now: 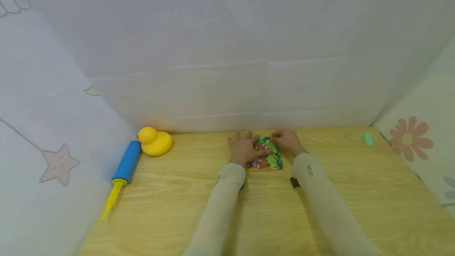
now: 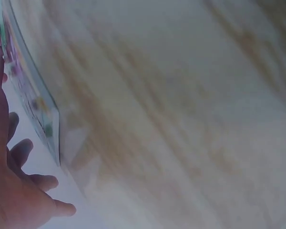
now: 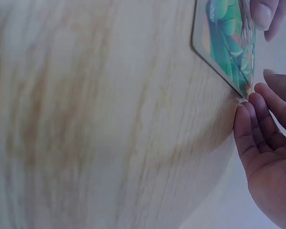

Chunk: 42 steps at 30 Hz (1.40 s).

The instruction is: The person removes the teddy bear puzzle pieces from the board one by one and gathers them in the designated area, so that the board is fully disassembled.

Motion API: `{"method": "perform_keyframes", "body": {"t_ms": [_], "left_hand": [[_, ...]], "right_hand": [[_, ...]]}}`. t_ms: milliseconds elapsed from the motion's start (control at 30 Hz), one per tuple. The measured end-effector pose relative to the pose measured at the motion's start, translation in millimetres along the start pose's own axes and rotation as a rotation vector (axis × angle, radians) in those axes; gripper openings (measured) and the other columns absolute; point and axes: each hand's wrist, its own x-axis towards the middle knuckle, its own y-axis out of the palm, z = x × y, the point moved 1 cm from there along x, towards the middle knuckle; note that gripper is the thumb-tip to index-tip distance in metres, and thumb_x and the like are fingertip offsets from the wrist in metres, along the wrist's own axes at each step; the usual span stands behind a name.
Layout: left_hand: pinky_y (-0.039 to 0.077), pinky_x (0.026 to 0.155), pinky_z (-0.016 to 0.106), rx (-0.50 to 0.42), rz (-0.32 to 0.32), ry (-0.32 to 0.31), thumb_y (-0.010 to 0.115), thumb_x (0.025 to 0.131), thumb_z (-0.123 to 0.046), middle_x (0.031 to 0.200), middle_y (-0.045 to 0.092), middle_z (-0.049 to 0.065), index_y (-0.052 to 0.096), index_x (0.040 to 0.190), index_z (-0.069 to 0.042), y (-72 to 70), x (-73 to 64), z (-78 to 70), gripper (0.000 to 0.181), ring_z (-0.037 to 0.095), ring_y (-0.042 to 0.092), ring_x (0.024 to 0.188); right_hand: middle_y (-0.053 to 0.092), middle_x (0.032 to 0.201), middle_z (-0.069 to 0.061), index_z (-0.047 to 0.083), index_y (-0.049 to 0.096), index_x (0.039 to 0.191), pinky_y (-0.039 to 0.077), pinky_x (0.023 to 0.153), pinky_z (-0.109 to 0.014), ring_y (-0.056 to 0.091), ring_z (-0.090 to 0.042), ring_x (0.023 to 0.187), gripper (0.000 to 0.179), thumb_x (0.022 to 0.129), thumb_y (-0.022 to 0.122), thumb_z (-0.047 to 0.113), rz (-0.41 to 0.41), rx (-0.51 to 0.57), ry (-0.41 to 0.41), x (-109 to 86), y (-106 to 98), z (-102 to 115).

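A small jigsaw puzzle board with a brown animal and green leaves lies flat on the wooden table. My left hand rests over its left side, fingers spread, part of the picture hidden beneath. In the left wrist view the left hand spreads its fingers beyond the edge of the puzzle board. My right hand is at the board's far right corner. The right wrist view has the right hand's loosely bent fingertips touching that corner of the puzzle board, thumb apart from them.
A yellow rubber duck sits at the back left, beside a blue and yellow hand pump. Near the back right corner lies a small mint-green bumpy thing. White patterned sheets hang behind the table and at both sides.
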Motion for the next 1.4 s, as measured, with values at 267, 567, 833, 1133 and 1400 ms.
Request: {"method": "perform_keyframes", "body": {"t_ms": [267,567,833,1133,1400], "left_hand": [[0.019,0.116,0.076,0.031,0.001,0.029,0.052,0.083,-0.084,0.164,0.039,-0.002,0.041,0.155,-0.040,2.9,-6.3,-6.1,0.085,0.050,0.026,0.151],[0.023,0.114,0.076,0.091,-0.014,-0.024,0.048,0.082,-0.087,0.163,0.040,-0.001,0.044,0.152,-0.042,3.9,-5.3,-3.9,0.084,0.043,0.034,0.150],[0.017,0.117,0.075,0.080,0.009,-0.057,0.045,0.083,-0.087,0.163,0.039,-0.002,0.043,0.153,-0.041,2.8,-5.5,-4.2,0.083,0.041,0.029,0.153],[0.017,0.119,0.074,0.099,0.055,-0.099,0.046,0.083,-0.086,0.165,0.037,0.000,0.040,0.154,-0.042,-1.3,-4.6,-13.2,0.084,0.040,0.027,0.154],[0.022,0.118,0.071,0.112,0.011,-0.120,0.051,0.083,-0.084,0.161,0.043,-0.002,0.047,0.150,-0.044,-1.0,-7.0,-17.0,0.078,0.030,0.036,0.151]], "right_hand": [[0.065,0.137,-0.018,0.005,0.072,0.125,0.043,0.112,-0.058,0.054,-0.042,0.133,0.033,0.102,0.057,0.025,0.000,-0.081,-0.011,3.0,3.3,-2.9],[0.065,0.136,-0.018,0.004,0.070,0.127,0.043,0.112,-0.058,0.055,-0.043,0.133,0.035,0.103,0.056,0.026,0.008,-0.079,-0.009,5.6,4.5,1.0],[0.068,0.133,-0.018,0.004,0.073,0.122,0.045,0.110,-0.057,0.057,-0.042,0.130,0.033,0.102,0.055,0.023,-0.022,-0.087,0.009,5.6,3.5,6.5],[0.070,0.128,-0.018,0.002,0.076,0.113,0.051,0.105,-0.053,0.061,-0.040,0.124,0.031,0.098,0.056,0.019,-0.051,-0.099,0.037,6.7,-1.9,13.4],[0.070,0.127,-0.020,0.000,0.077,0.109,0.053,0.101,-0.051,0.063,-0.039,0.120,0.031,0.093,0.055,0.015,-0.045,-0.091,0.086,7.3,-2.4,12.3]]}}
